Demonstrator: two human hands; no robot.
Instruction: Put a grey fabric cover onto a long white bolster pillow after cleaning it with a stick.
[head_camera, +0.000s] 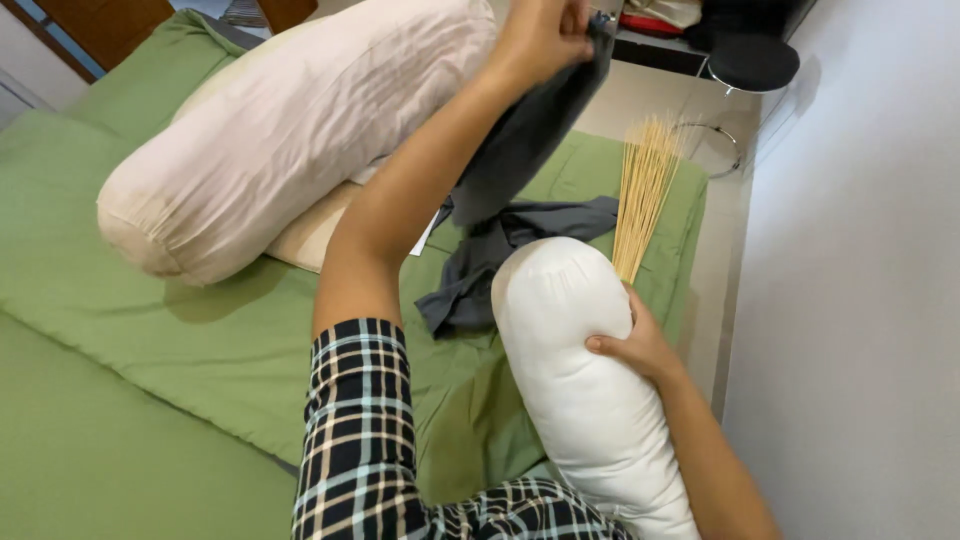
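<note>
My left hand (540, 35) is raised near the top of the view and grips one end of a dark grey cloth cover (510, 190), which hangs down and trails onto the bed. My right hand (635, 345) clasps the side of a bare white bolster (580, 390) that stands tilted by my lap, thumb pressed into its filling. My left arm in a checked sleeve crosses the middle of the view. A bundle of thin straw-coloured broom sticks (645, 190) lies just behind the bolster.
A large pale pink bolster (290, 130) lies across a flat cream pillow (315, 235) on the green bedsheet (150, 330). A white wall (860, 300) runs along the right. A dark round stool (752, 62) stands beyond the bed's far corner.
</note>
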